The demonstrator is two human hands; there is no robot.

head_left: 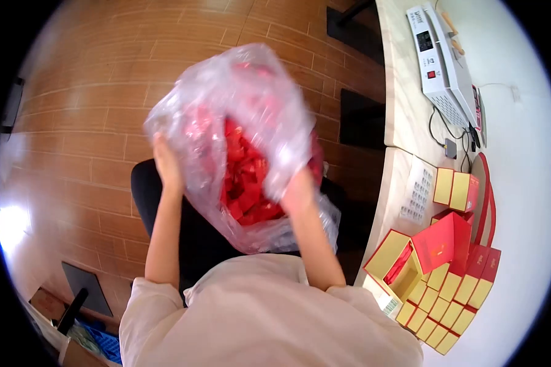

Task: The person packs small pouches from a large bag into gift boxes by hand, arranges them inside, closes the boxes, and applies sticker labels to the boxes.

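Note:
A large clear plastic bag (193, 144) rests on a black chair (146, 189) in front of me, its mouth partly open. Inside lie many small red shiny packets (246, 186), whose exact kind I cannot make out. At the bag's left side, my left hand (167, 162) is closed on the plastic. My right hand (300, 192) grips the bag's right side, with its fingers mostly covered by the film and blurred.
On the right, a table (393, 177) against the wall holds stacked red-and-gold boxes (438, 306), an open box (390, 260) with red stuff inside, a label sheet (417, 192) and a white machine (441, 67) with cables. A blue crate (104, 342) sits at the lower left.

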